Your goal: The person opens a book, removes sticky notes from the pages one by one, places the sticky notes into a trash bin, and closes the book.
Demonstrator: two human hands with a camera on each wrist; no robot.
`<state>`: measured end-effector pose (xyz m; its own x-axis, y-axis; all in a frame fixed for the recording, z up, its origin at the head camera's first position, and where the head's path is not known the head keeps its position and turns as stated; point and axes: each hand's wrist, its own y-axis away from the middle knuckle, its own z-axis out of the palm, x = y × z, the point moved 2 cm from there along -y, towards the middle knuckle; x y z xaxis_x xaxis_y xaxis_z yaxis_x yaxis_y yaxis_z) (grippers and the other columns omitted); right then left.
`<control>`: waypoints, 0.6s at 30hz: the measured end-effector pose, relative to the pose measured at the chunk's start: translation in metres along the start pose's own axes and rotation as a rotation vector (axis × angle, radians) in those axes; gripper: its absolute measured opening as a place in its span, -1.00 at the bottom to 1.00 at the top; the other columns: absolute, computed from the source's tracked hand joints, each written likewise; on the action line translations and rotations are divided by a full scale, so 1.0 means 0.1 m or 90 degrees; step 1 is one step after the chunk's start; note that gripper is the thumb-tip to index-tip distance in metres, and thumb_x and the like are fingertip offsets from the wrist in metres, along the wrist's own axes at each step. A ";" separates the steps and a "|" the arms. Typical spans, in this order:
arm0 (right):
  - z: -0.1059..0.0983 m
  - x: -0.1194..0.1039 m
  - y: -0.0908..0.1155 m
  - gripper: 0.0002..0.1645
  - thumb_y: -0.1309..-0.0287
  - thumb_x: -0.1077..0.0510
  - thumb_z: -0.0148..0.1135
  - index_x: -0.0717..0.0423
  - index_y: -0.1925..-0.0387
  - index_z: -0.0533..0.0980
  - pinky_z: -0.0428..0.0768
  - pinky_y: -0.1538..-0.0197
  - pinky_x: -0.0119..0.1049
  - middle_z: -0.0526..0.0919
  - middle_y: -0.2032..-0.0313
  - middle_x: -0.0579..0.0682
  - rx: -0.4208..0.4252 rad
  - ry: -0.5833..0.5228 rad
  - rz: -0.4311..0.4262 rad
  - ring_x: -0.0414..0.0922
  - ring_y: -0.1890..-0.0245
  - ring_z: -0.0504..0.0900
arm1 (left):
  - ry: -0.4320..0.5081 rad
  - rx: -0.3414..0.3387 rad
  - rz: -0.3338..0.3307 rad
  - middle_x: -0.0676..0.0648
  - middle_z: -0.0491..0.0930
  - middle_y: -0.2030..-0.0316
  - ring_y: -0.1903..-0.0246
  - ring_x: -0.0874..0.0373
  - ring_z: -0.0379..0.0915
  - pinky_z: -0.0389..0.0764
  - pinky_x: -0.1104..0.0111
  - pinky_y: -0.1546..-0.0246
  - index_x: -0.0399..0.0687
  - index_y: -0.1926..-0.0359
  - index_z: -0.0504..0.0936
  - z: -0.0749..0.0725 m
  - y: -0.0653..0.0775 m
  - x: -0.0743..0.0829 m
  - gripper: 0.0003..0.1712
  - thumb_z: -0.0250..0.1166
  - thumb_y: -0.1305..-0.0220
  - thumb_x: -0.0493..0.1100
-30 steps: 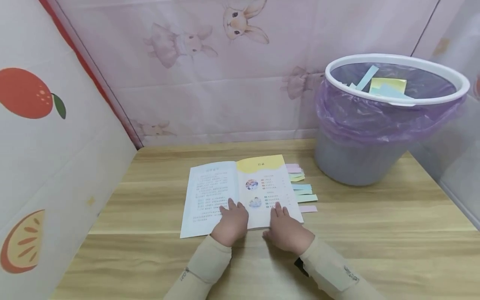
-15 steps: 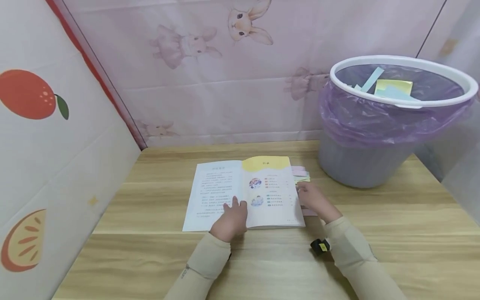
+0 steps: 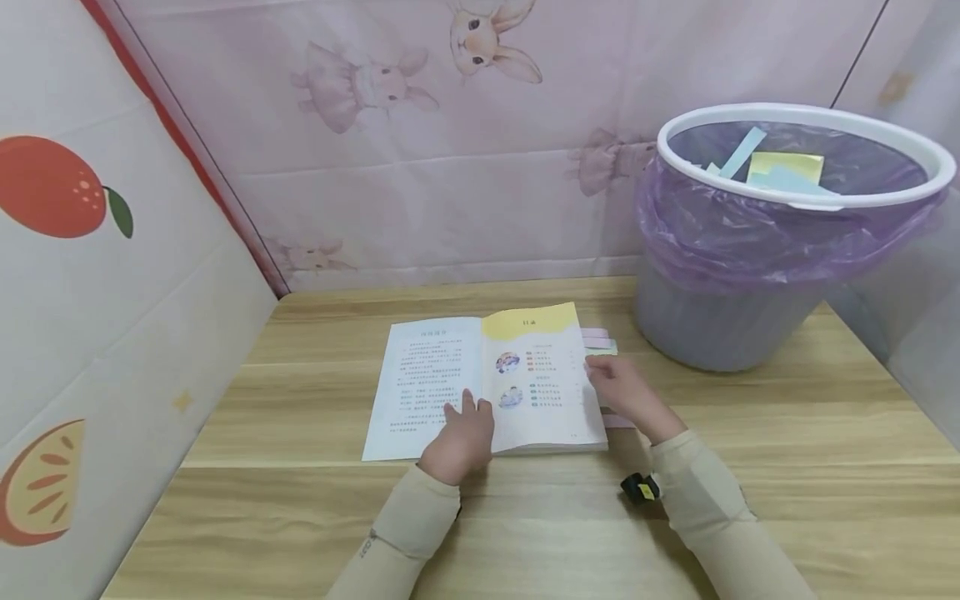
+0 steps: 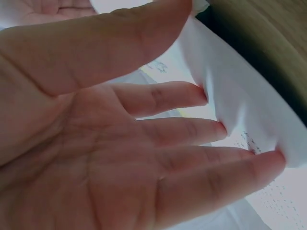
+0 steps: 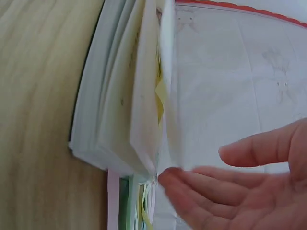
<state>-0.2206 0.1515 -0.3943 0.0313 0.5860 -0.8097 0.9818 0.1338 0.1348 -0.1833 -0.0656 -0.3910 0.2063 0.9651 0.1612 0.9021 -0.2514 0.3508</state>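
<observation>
Rests unclenched, straightened fingers (image 4: 189, 132) of the left hand (image 3: 459, 435), spread and free of any grip, on the lower part of the book (image 3: 480, 367), near its fold. Has that book lying open on the tabletop (image 3: 300, 417), lilac and green tabs (image 3: 597, 337) jutting past its right side. Touches the same side with loosely bent fingers of the right hand (image 3: 625, 388), thumb apart, nothing pinched. Has a grey bin (image 3: 716, 329) standing farther right, with a purple plastic liner (image 3: 757, 250) and blue and yellow paper (image 3: 783, 167) inside.
</observation>
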 end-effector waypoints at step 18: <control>-0.01 -0.25 0.22 -0.58 -0.12 0.19 0.32 0.45 0.10 0.47 0.66 0.16 -0.22 0.70 0.35 0.07 -0.098 -0.242 0.020 -0.12 0.40 0.68 | -0.074 0.148 0.113 -0.15 0.54 0.24 0.25 0.07 0.52 0.61 0.30 0.32 -0.31 0.15 0.59 -0.30 0.83 0.39 -0.63 0.30 -0.25 -0.05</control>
<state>-0.2001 0.1407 -0.3710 0.1562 0.2592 -0.9531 0.9405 0.2557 0.2237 -0.1120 -0.0514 -0.3277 0.3984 0.9127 0.0905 0.9077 -0.4065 0.1038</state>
